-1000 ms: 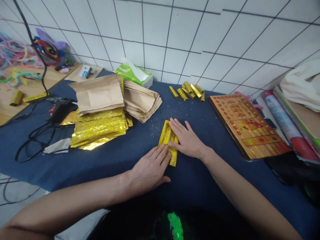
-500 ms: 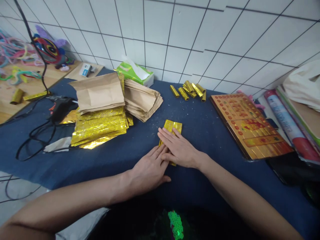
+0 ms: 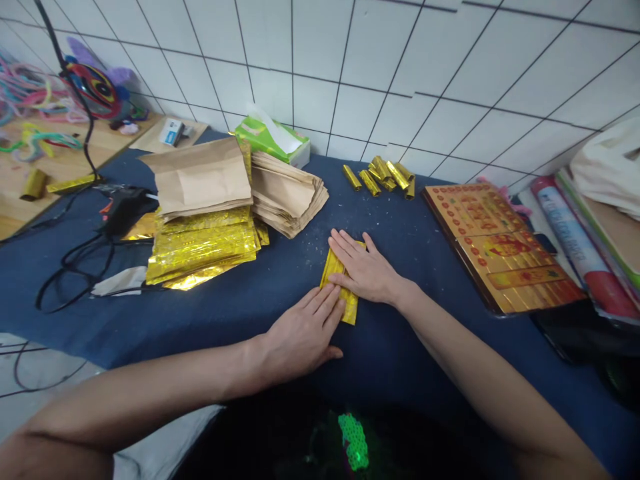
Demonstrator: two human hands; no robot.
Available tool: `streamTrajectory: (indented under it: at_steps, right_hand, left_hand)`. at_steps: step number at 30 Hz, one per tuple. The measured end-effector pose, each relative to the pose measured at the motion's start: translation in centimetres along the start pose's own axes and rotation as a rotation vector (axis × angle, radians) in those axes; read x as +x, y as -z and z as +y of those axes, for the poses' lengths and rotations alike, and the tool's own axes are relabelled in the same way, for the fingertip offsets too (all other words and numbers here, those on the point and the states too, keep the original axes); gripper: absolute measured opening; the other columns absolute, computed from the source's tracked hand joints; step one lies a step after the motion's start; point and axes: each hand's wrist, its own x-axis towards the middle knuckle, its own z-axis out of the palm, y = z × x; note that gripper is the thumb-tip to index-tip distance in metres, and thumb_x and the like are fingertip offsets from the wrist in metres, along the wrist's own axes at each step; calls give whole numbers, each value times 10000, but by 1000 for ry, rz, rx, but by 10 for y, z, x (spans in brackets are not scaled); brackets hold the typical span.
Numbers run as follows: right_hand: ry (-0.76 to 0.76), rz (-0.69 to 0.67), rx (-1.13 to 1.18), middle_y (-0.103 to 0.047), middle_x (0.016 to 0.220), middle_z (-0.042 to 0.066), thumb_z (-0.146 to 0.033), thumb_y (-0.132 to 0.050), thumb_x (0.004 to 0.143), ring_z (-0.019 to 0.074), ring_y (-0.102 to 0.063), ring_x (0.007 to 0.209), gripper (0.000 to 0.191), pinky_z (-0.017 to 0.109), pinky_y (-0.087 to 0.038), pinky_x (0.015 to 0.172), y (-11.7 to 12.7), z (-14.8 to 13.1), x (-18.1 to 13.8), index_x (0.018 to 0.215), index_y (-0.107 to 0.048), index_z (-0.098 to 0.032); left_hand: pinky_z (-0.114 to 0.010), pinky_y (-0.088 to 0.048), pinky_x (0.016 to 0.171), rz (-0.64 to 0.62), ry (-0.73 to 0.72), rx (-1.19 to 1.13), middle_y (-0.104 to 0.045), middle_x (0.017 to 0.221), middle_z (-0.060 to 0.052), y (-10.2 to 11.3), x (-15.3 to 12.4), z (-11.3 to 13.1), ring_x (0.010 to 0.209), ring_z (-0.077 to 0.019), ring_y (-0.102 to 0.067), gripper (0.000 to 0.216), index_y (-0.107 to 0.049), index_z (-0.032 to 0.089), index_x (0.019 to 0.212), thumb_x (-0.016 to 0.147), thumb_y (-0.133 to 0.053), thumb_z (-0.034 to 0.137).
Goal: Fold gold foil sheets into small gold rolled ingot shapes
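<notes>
A folded strip of shiny gold paper [image 3: 351, 311] lies on the dark blue cloth in front of me. My right hand [image 3: 364, 270] rests flat over its upper part, fingers stretched out and pointing away from me. Beside it, my left hand [image 3: 306, 331] lies with straight fingers, their tips at the strip's left edge close to the right thumb. Both palms face down, and part of the strip is hidden beneath the right hand. To the left sits a pile of gold foil sheets [image 3: 200, 250], topped by brown paper sheets [image 3: 203, 177].
Several rolled gold tubes [image 3: 383, 172] lie by the tiled wall. A green tissue box [image 3: 270, 139] stands behind more brown paper [image 3: 287, 193]. At left is a black glue gun [image 3: 123, 210] with its cord; at right, a stack of red-and-gold printed sheets [image 3: 500, 247].
My right hand has slid slightly up and right along the gold strip, away from my left hand. The fingers overlap less, and more of the strip's lower end shows.
</notes>
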Motion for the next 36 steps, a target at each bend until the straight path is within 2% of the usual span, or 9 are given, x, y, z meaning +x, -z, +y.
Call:
streamTrajectory:
  at_steps: [6, 9, 11, 13, 15, 21, 25, 36]
  right_hand:
    - [4, -1, 13, -177, 1504, 132, -678, -249, 825, 296, -169, 1381, 825, 600, -142, 1068, 1, -1, 0, 1437, -188, -128]
    - [-2, -17, 16, -158, 1508, 133, -693, -261, 813, 298, -160, 1383, 853, 604, -132, 1069, 2, -2, 0, 1434, -191, -112]
    - [-7, -26, 18, -158, 1507, 137, -701, -270, 805, 301, -158, 1383, 869, 606, -126, 1070, 2, -3, 1, 1432, -196, -105]
    - [-5, -22, 22, -165, 1505, 143, -712, -266, 797, 307, -163, 1381, 883, 609, -121, 1069, 2, -3, 1, 1432, -198, -103]
    - [2, -13, 23, -171, 1503, 146, -714, -254, 798, 310, -169, 1379, 881, 611, -121, 1068, 2, -3, 1, 1433, -199, -106]
    - [14, 16, 15, -179, 1503, 138, -715, -236, 801, 302, -179, 1378, 870, 605, -120, 1071, 1, -3, -1, 1434, -200, -120]
    - [3, 19, 7, -183, 1504, 135, -712, -229, 804, 305, -179, 1377, 863, 614, -121, 1067, 1, -4, -1, 1433, -201, -122]
    - [-30, 11, 1, -183, 1502, 125, -693, -184, 825, 281, -179, 1381, 831, 622, -136, 1062, 2, -6, -2, 1428, -212, -122]
  left_hand:
    - [-431, -283, 1074, -72, -50, -60, -280, 1441, -228, 5, -18, 1, 1353, -314, -245, 740, -356, 26, 1338, 826, -467, 549]
    - [-428, -334, 1051, -47, -105, -108, -386, 1395, -202, 15, -25, -5, 1310, -299, -345, 639, -413, 36, 1300, 848, -477, 484]
    - [-394, -376, 1031, -4, -147, -204, -506, 1315, -154, 24, -26, -13, 1229, -238, -468, 477, -482, 75, 1238, 895, -418, 401]
    - [-317, -436, 979, 71, -100, -282, -619, 1183, -92, 32, -23, -22, 1088, -162, -579, 364, -523, 114, 1183, 923, -364, 313]
    - [-333, -444, 974, 135, -73, -248, -613, 1186, -93, 35, -17, -28, 1103, -176, -568, 339, -548, 117, 1146, 919, -375, 301]
    - [-391, -420, 990, 47, -110, -122, -547, 1240, -156, 23, -5, -27, 1183, -266, -495, 447, -523, 99, 1188, 875, -447, 409]
    - [-405, -420, 972, 26, -120, -93, -522, 1249, -173, 22, -5, -22, 1172, -278, -496, 565, -431, 125, 1286, 845, -479, 476]
    - [-426, -373, 994, 13, -106, 6, -535, 1229, -181, 19, -5, -16, 1208, -312, -454, 687, -472, 102, 1242, 772, -504, 601]
